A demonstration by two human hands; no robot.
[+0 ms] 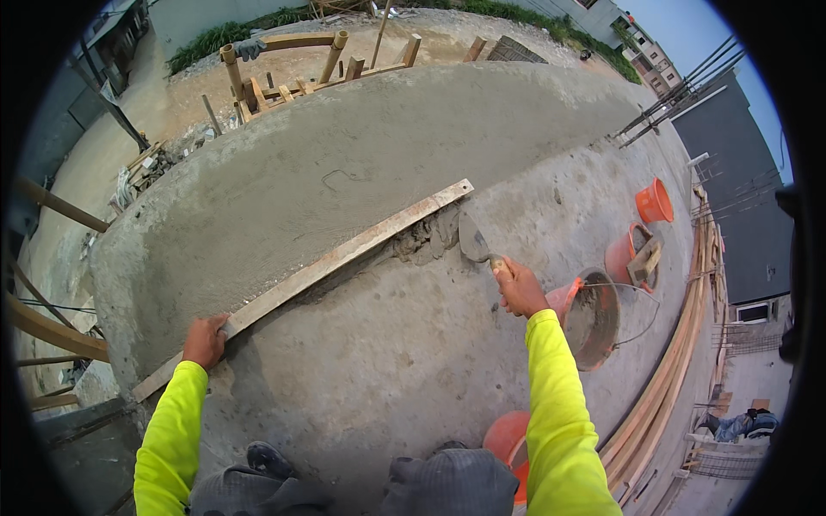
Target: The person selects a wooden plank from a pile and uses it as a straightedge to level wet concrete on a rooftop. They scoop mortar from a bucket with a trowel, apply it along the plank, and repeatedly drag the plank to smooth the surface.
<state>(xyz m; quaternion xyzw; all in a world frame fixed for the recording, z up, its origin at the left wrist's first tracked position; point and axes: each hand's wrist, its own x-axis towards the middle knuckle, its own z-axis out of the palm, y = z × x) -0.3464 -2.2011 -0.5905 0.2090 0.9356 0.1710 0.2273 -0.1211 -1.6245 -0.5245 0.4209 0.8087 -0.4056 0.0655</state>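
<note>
My left hand point(206, 341) is closed around the near-left part of a long, pale straightedge board point(344, 258), which lies slantwise along the edge of a band of smooth grey mortar point(258, 193). In my right hand point(520, 290) is a pointing trowel point(472, 238), gripped by its wooden handle. Its grey blade is beside the far end of the board, next to a lumpy ridge of loose mortar point(437, 235). Rougher concrete point(370, 353) stretches between the board and my feet. Close to my right hand stands a mortar-caked orange bucket point(564, 301) with a wire handle.
Two more orange buckets, one upright point(654, 202) and one with a wooden float point(645, 260) in it, stand farther right. Another orange bucket point(506, 434) is near my right leg. Long timber strips point(667, 391) run along the right. Steel bars point(680, 95) protrude at the far right; bamboo framing point(334, 56) borders the slab.
</note>
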